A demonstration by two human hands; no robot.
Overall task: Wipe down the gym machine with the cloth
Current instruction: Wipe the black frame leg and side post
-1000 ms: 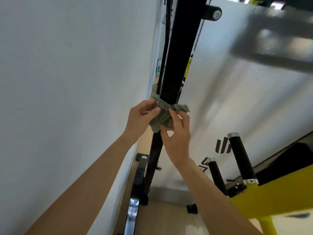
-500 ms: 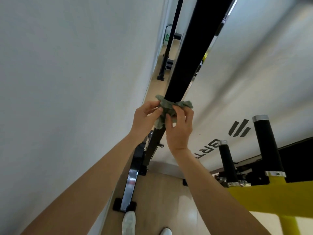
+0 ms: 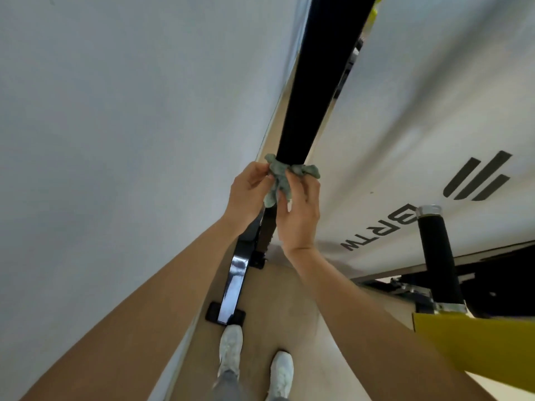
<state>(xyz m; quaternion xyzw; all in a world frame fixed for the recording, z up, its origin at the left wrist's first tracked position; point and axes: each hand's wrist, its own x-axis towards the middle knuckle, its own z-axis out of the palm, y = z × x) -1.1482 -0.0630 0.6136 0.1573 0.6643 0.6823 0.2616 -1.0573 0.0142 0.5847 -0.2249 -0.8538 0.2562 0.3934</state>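
Observation:
A grey-green cloth (image 3: 279,178) is wrapped round the black upright post (image 3: 315,82) of the gym machine. My left hand (image 3: 249,189) pinches the cloth's left end beside the post. From the right, my right hand (image 3: 301,209) grips the other end, fingers curled over the bunched fabric. The two ends hang down together between my hands. The post runs down to a glossy black base bar (image 3: 233,285) on the floor.
A white wall (image 3: 130,140) stands close on the left. A white panel with dark lettering (image 3: 405,140) lies to the right. A black padded handle (image 3: 438,256) rises from a yellow frame part (image 3: 474,342) at lower right. My white shoes (image 3: 231,348) stand on the wooden floor.
Both hands have slid the cloth down the post while my view tipped downward; the base bar and my shoes have come into sight.

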